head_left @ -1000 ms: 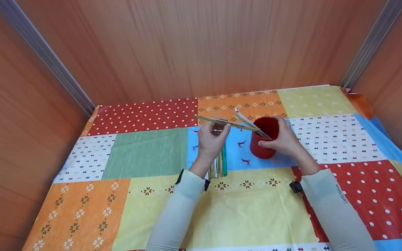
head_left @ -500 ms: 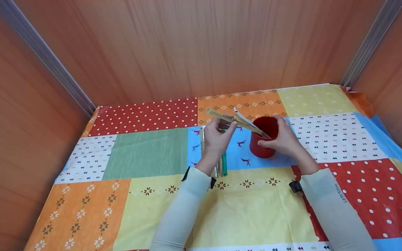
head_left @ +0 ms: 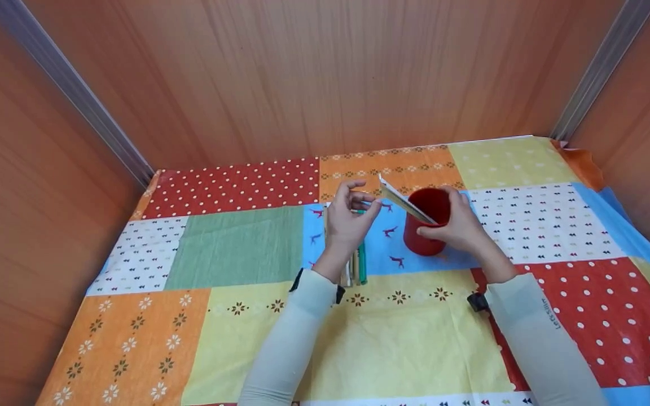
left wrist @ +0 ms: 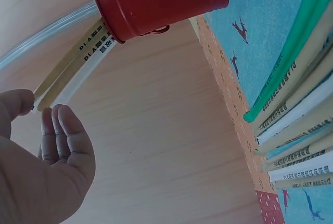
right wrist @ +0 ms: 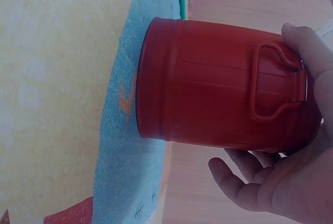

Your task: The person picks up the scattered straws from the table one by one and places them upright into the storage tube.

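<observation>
A small red pail (head_left: pixel 424 239) with a wire handle on its side stands on the cloth, its mouth tilted toward the left. My right hand (head_left: pixel 460 223) grips its rim, thumb on the near side. Several chopsticks in printed paper sleeves (head_left: pixel 407 206) lean out of the pail toward my left hand (head_left: pixel 350 223). That hand's fingers are loosely bent, with thumb and fingertips close to the sleeve ends (left wrist: pixel 57 86) and nothing gripped between them. Beneath the left hand lies a row of more wrapped chopsticks (left wrist: pixel 296 146), among them a green one (left wrist: pixel 283 68).
A patchwork cloth (head_left: pixel 235 248) covers the table. Wood-grain panels (head_left: pixel 325 79) rise behind it and at both sides, with metal strips (head_left: pixel 77 90) at the corners.
The wrapped chopsticks my left hand held have slid down beside the others in the pail. The left hand has let go and its fingers have loosened. The right hand keeps its place.
</observation>
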Tool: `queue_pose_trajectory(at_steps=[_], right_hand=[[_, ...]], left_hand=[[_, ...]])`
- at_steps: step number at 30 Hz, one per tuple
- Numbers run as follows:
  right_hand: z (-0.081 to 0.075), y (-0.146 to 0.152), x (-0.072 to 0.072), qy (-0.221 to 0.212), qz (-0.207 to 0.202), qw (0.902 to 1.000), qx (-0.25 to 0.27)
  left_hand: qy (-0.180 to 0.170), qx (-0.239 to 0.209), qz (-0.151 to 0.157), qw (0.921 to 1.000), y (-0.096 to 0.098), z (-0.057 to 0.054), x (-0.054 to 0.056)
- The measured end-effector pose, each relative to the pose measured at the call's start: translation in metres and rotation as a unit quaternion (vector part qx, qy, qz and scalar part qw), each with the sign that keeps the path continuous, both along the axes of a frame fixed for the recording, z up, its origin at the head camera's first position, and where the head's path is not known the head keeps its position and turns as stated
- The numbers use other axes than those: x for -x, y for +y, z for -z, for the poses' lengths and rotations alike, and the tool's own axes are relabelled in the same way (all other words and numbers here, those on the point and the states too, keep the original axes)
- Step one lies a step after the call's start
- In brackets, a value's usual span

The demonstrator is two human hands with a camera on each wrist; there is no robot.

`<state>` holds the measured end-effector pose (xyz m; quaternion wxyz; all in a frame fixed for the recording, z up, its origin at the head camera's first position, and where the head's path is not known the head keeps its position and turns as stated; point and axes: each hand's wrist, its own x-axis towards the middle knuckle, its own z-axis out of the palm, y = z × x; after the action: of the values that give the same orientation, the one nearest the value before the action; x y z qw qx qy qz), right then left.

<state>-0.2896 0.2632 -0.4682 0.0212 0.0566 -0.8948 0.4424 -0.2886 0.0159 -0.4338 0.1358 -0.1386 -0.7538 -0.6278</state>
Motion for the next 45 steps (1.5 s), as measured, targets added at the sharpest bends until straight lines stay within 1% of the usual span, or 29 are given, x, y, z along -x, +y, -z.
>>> queue_pose_trajectory(at_steps=[6, 8, 12, 17, 26, 30, 32, 34, 37, 40, 45], right_hand=[[0.000, 0.001, 0.000, 0.003, -0.002, 1.0000, -0.002], [0.000, 0.001, 0.000, 0.004, -0.002, 1.0000, -0.002], [0.000, 0.000, -0.001, 0.003, 0.004, 1.0000, -0.005], [0.000, -0.002, -0.001, 0.006, 0.012, 0.9998, -0.016], [-0.001, -0.002, 0.000, 0.001, 0.012, 0.9999, -0.010], [-0.001, 0.000, 0.000, -0.004, 0.013, 0.9998, -0.012], [0.000, 0.000, 0.000, -0.006, 0.013, 0.9998, -0.013], [0.000, 0.000, 0.000, -0.006, 0.012, 0.9998, -0.013], [0.000, 0.000, -0.001, -0.005, 0.008, 0.9999, -0.013], [0.000, 0.000, -0.001, -0.002, 0.008, 0.9999, -0.011], [0.000, -0.001, 0.000, 0.009, 0.007, 0.9999, -0.006]], left_hand=[[-0.012, 0.021, 0.005, 0.9997, -0.011, 0.005, 0.007], [-0.023, 0.026, 0.005, 0.9994, -0.015, 0.007, 0.009], [-0.048, 0.051, -0.001, 0.9975, -0.024, 0.011, 0.012], [-0.074, 0.085, -0.003, 0.9936, -0.037, 0.018, 0.016], [-0.097, 0.138, -0.019, 0.9854, -0.061, 0.028, 0.024], [-0.119, 0.146, -0.026, 0.9817, -0.070, 0.036, 0.027], [-0.137, 0.148, -0.031, 0.9790, -0.075, 0.040, 0.028], [-0.157, 0.154, -0.040, 0.9747, -0.079, 0.044, 0.029], [-0.188, 0.187, -0.053, 0.9628, -0.084, 0.049, 0.031], [-0.218, 0.235, -0.059, 0.9454, -0.087, 0.052, 0.032], [-0.267, 0.303, -0.058, 0.9128, -0.088, 0.054, 0.032]])
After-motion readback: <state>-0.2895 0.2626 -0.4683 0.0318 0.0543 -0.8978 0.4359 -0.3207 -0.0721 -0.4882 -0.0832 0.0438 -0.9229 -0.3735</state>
